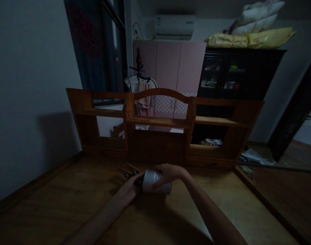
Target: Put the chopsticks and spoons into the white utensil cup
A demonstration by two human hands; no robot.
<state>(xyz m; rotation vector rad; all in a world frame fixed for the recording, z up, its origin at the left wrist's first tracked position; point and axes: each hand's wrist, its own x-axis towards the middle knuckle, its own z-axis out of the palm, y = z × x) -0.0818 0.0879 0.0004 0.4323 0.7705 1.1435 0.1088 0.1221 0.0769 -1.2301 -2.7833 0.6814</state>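
Note:
A silver metal can lies on its side on the wooden desk, its mouth turned left. My right hand is curled over the can's top and grips it. A bunch of thin sticks, perhaps pencils, fans out from the can's mouth toward the left. My left hand sits at the mouth among those sticks, fingers closed around them. The room is dim, so fine detail is hard to read.
A wooden shelf unit stands along the desk's back edge. A grey wall borders the left. Behind are a pink wardrobe, a dark cabinet topped with bedding, and hanging clothes.

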